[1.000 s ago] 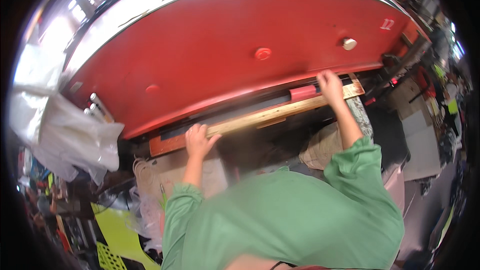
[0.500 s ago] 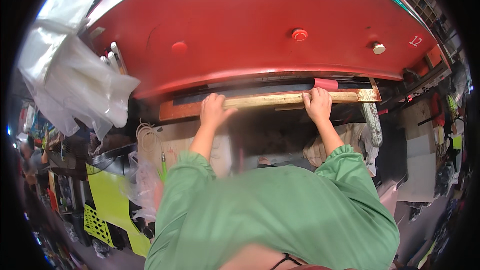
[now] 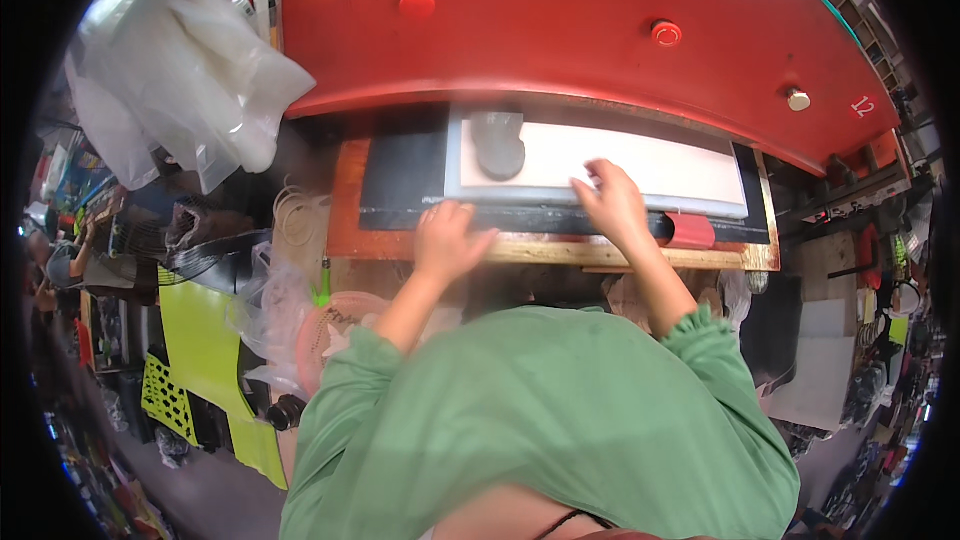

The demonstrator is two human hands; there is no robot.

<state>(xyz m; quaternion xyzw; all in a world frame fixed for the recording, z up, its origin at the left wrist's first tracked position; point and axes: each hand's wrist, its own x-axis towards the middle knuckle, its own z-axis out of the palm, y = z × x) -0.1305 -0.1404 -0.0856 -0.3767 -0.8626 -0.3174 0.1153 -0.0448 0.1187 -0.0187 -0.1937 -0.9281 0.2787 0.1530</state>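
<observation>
A wooden tray lined with a black sheet reaches out toward me from under a red machine front. On it lies a grey-edged white panel with a dark grey, round-ended piece on its left part. My left hand rests at the tray's front edge, fingers stretched over the black border and thumb apart. Above the panel's front right part, my right hand hovers, slightly blurred, fingers apart and holding nothing. A red strip wraps the front border to its right.
The red machine front overhangs the tray and carries a red push button and a metal knob. Clear plastic bags hang at the left beside white markers. A pink basket and yellow-green sheets are lower left.
The tray has come out toward me, exposing the white panel and grey piece. Both hands have left the wooden front bar; the right one is now over the panel.
</observation>
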